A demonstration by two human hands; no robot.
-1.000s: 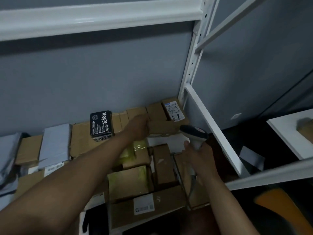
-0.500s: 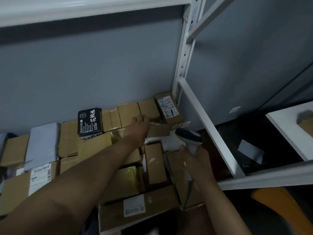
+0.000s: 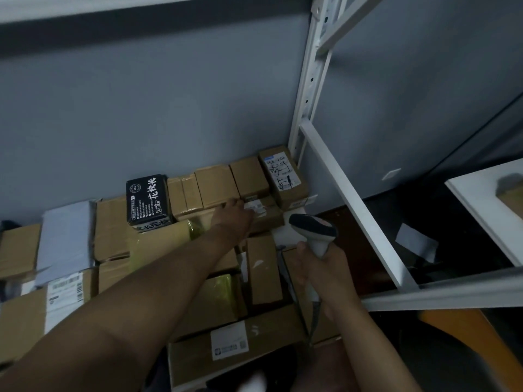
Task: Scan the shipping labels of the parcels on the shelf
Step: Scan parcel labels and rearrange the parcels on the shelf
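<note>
now | left hand [image 3: 236,219] fingers flat on labelled parcel [image 3: 263,212] | right hand [image 3: 319,274] grips scanner [image 3: 314,232]

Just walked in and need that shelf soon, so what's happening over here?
A person is scanning parcel labels. Their right hand grips a handheld barcode scanner, aimed toward the back of the shelf. Their left hand reaches onto a cardboard parcel in the back row, fingers by its white label. Many more boxes fill the shelf.
</note>
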